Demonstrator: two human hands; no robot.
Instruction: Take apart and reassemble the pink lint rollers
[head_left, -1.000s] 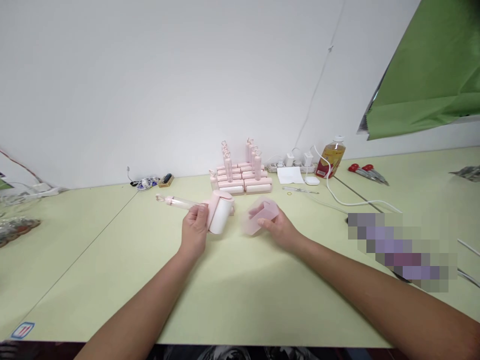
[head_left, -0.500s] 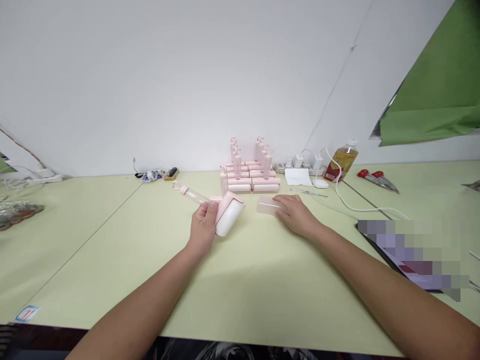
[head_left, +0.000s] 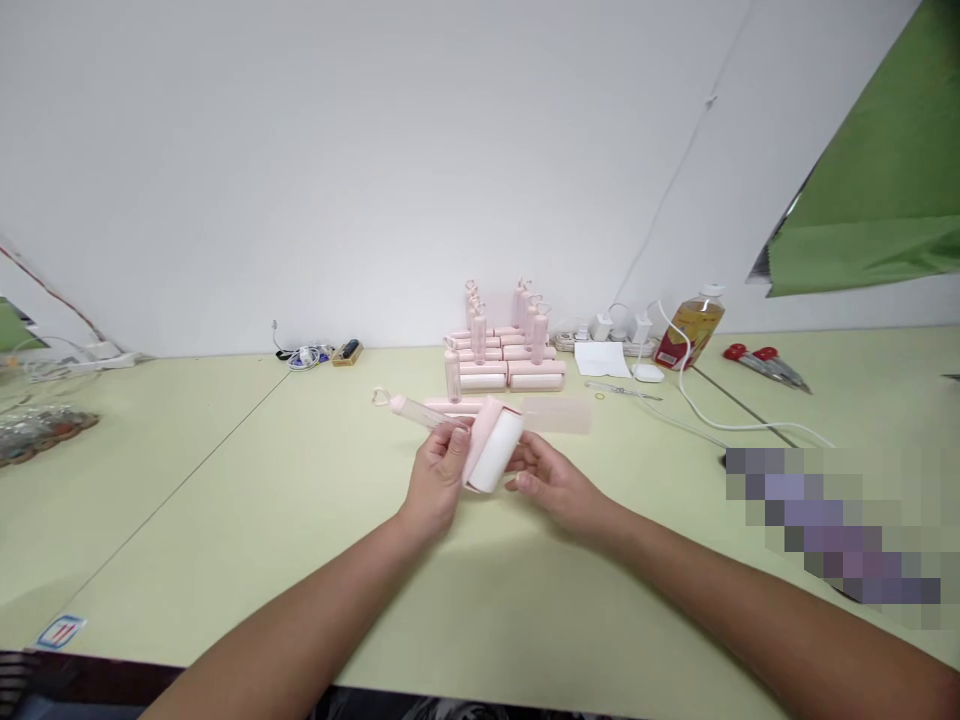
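Head view: the left hand (head_left: pixel 437 478) grips the tilted pink lint roller (head_left: pixel 478 440) above the surface (head_left: pixel 450 620); the right hand (head_left: pixel 559 487), grip loosely parted, sits beside its white roll (head_left: pixel 498 455), contact unclear. Steady left, light right best protects that roll.

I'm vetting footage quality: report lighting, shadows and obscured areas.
Head view: soft light, faint shadow on the table in front of the pink roller; head view: a pixelated patch at right hides detail; head view: the translucent cover barely stands out.

We record one pink roller (head_left: pixel 489 444), white cylinder (head_left: pixel 498 453) exposed, held tilted, its clear handle (head_left: pixel 427 413) angled toward the upper left.
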